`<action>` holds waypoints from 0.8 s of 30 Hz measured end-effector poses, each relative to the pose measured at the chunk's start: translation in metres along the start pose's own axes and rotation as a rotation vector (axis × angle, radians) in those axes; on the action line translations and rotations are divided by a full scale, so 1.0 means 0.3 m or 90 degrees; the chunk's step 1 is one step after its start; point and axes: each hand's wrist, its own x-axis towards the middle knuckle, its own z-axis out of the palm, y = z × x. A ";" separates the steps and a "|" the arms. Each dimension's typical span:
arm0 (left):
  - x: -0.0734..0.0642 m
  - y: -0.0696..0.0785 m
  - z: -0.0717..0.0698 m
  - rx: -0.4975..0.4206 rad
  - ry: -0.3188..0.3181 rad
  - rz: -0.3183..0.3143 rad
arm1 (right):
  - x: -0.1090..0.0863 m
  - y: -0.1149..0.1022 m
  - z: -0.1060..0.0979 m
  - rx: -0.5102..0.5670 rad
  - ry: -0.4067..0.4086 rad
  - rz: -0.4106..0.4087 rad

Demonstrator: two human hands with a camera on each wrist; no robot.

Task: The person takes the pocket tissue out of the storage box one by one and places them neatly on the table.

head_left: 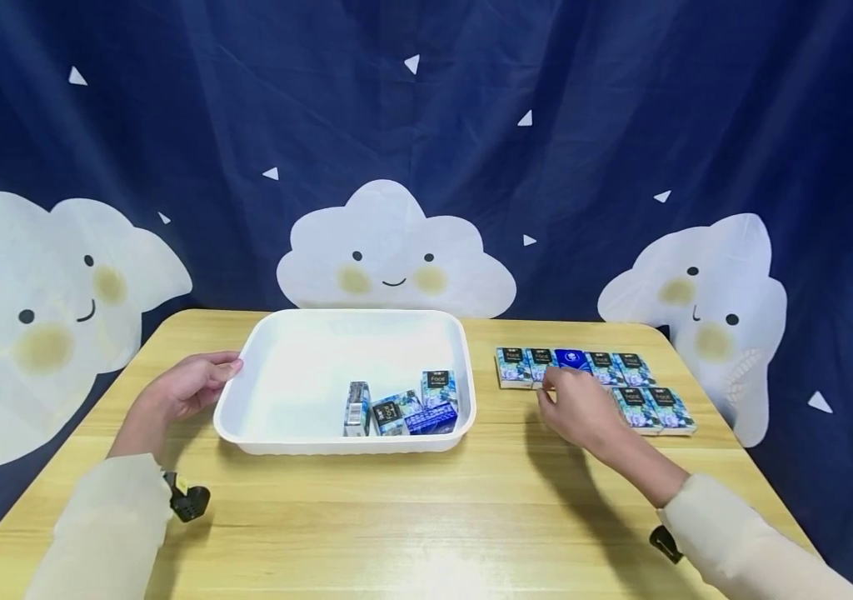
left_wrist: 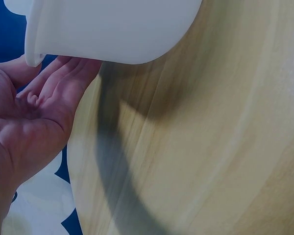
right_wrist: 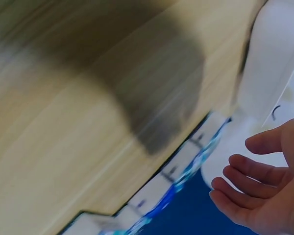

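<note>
Right hand (head_left: 580, 408): my fingers are loosely bent, the thumb standing apart, and they pinch nothing; the right wrist view shows bare fingertips. Whether one of them brushes a pack I cannot tell. Left hand (head_left: 190, 383): thumb at the rim of the white tray (head_left: 299, 375), the other fingers close together and reaching in under its edge. I hold the tray at its left end; how firmly, I cannot tell.

Just beyond my right fingers lies a back row of five packs, side by side, with a blue-faced pack (head_left: 572, 359) in the middle. In front of its right part, two front packs (head_left: 670, 410) sit touching; my hand may hide another.

Inside the tray, towards its near right corner, I count four packs: an upright pack (head_left: 356, 408) on its edge, a tilted pack (head_left: 395, 412), and a blue pack (head_left: 434, 419) in front of a floral pack (head_left: 438, 386).

In my judgement, sound placing calls for lifting my fingers straight up, clear of the row, pinching each pack by its narrow sides, turning its label the same way, and sliding it lightly against its neighbour. A steady left thumb should prevent the tray skidding on the table (head_left: 366, 517).
</note>
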 end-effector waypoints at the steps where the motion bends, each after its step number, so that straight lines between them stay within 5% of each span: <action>1: 0.001 0.001 0.001 -0.002 -0.002 0.001 | 0.004 -0.014 0.002 0.005 0.006 -0.005; 17: 0.000 0.002 -0.002 0.006 0.000 -0.006 | 0.071 -0.244 0.039 0.053 0.035 -0.066; 24: 0.004 -0.001 -0.001 0.002 0.004 -0.010 | 0.087 -0.327 0.053 0.079 -0.020 -0.087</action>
